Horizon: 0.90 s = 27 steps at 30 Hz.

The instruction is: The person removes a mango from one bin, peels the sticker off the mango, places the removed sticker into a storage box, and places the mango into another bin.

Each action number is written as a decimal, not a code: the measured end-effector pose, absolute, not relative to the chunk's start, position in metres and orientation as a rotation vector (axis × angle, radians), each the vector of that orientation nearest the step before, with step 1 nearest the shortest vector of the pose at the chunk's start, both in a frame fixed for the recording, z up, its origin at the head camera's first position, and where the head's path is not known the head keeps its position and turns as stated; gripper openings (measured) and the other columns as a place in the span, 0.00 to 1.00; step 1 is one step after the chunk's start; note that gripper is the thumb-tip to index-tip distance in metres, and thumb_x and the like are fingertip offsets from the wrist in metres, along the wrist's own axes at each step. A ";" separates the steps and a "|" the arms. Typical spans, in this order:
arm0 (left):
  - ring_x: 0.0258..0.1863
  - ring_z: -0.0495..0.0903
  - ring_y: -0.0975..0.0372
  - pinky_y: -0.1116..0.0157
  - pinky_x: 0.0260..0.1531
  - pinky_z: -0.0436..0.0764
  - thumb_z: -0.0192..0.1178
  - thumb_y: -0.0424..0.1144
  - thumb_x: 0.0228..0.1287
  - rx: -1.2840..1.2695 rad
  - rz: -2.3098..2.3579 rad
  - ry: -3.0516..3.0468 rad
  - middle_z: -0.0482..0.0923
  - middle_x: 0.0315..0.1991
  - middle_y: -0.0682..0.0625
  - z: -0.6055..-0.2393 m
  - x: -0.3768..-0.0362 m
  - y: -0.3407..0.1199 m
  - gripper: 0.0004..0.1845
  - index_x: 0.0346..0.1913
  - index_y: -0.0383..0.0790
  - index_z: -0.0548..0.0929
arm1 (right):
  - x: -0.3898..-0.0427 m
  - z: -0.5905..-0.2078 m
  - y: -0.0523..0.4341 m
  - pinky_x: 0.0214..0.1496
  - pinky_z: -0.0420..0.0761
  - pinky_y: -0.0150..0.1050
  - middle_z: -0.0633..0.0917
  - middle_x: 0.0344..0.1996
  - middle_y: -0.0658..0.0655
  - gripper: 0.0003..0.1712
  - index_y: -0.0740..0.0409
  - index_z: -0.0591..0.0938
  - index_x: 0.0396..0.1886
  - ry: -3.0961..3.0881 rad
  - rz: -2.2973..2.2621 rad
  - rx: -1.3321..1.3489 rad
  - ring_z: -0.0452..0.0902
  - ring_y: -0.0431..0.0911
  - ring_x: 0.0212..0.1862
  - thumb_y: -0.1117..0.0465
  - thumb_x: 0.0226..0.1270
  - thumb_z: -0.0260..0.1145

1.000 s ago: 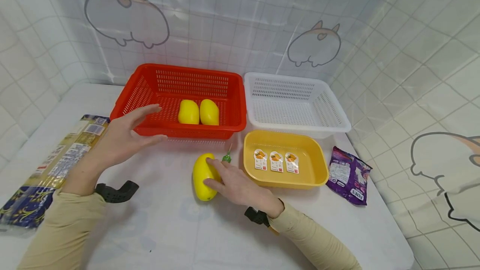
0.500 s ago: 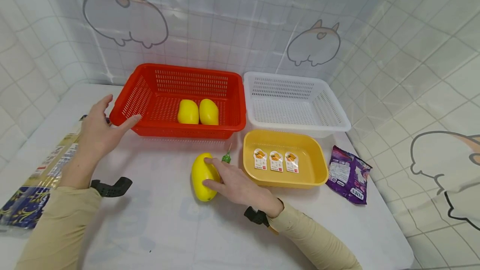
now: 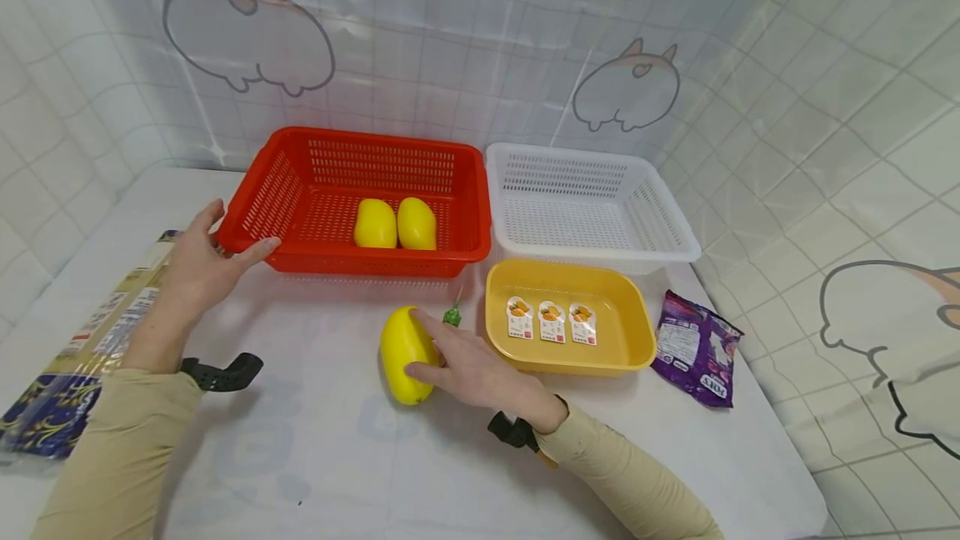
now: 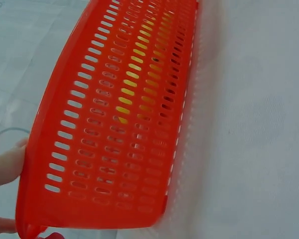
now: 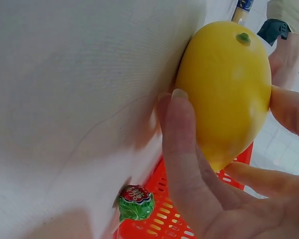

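A white table (image 3: pixel 337 457) stands in a corner walled with pale tiled sheeting printed with cartoon corgi outlines (image 3: pixel 251 23). At the back of the table, a red slotted basket (image 3: pixel 390 144) holds two yellow mangoes (image 3: pixel 395 223) lying side by side and touching. Just to its right sits a white slotted basket (image 3: pixel 660 223). In front of the white basket is a yellow plastic tray (image 3: pixel 622 307) with three small fruit-picture sachets (image 3: pixel 551 321) in a row on its floor. A purple snack packet (image 3: pixel 693 348) lies to the right of the tray, and a long gold and blue package (image 3: pixel 82 340) lies at the table's left edge.

The left hand (image 3: pixel 197 269) grips the red basket's front-left corner, thumb along the front rim and fingers around the side. The right hand (image 3: pixel 480 369) rests on a third yellow mango (image 3: pixel 405 352) lying on the table in front of the red basket; its fingers curl around the fruit's right side. A small green wrapped candy (image 3: pixel 452 316) lies just beside that mango, between it and the tray.
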<state>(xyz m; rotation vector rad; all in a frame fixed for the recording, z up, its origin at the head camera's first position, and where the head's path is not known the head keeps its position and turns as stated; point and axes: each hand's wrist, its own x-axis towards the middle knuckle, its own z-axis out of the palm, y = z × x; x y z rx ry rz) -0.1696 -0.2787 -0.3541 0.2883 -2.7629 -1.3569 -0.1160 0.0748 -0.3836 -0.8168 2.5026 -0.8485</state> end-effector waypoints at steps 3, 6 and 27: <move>0.76 0.47 0.37 0.36 0.67 0.63 0.60 0.64 0.64 0.304 -1.496 -2.715 0.32 0.81 0.39 -0.357 -0.170 -0.280 0.60 0.80 0.41 0.29 | -0.115 -0.382 0.074 0.41 0.75 0.29 0.76 0.46 0.46 0.45 0.48 0.54 0.81 2.518 -0.804 -0.813 0.71 0.39 0.46 0.43 0.72 0.62; 0.78 0.46 0.41 0.39 0.70 0.60 0.61 0.63 0.64 0.324 -1.612 -2.677 0.34 0.81 0.39 -0.359 -0.172 -0.280 0.60 0.80 0.42 0.29 | -0.114 -0.382 0.074 0.46 0.76 0.29 0.76 0.51 0.46 0.45 0.46 0.54 0.81 2.524 -0.789 -0.803 0.70 0.39 0.49 0.42 0.72 0.62; 0.72 0.58 0.46 0.48 0.71 0.67 0.58 0.62 0.66 0.347 -1.655 -2.658 0.47 0.80 0.38 -0.362 -0.174 -0.279 0.56 0.81 0.44 0.35 | -0.111 -0.381 0.074 0.49 0.76 0.27 0.77 0.58 0.51 0.43 0.49 0.56 0.80 2.518 -0.822 -0.924 0.70 0.40 0.50 0.46 0.73 0.63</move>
